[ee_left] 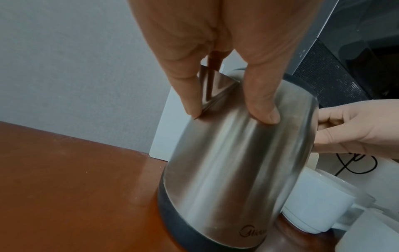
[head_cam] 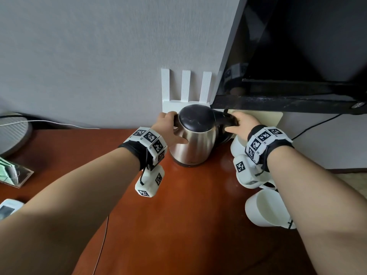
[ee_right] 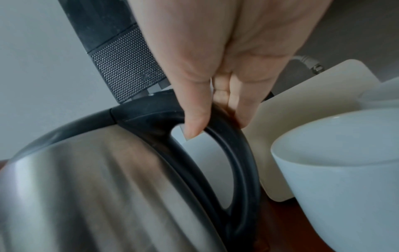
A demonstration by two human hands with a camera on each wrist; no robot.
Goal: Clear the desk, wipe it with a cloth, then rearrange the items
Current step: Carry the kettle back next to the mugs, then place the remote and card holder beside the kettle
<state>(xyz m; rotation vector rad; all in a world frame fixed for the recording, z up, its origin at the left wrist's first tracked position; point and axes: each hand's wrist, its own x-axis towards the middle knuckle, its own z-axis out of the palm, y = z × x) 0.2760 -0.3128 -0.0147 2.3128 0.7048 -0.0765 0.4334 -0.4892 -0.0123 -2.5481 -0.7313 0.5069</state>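
Observation:
A stainless steel kettle (head_cam: 194,139) with a black lid stands on the reddish-brown desk (head_cam: 188,215), close to the wall. My left hand (head_cam: 177,129) clasps its left side, fingers curled over the upper edge by the spout and thumb pressed on the steel body (ee_left: 226,162). My right hand (head_cam: 232,124) grips the black handle (ee_right: 241,162) near its top, fingers wrapped round it and thumb on the inner side. In the left wrist view the right hand (ee_left: 349,126) shows behind the kettle. No cloth is in view.
A white router (head_cam: 185,86) stands against the wall right behind the kettle. A black screen (head_cam: 288,66) overhangs at the right. White cups (head_cam: 264,207) crowd the kettle's right side, by a cream board (head_cam: 274,118). At the left are a lamp base (head_cam: 14,132) and a clear holder (head_cam: 12,173).

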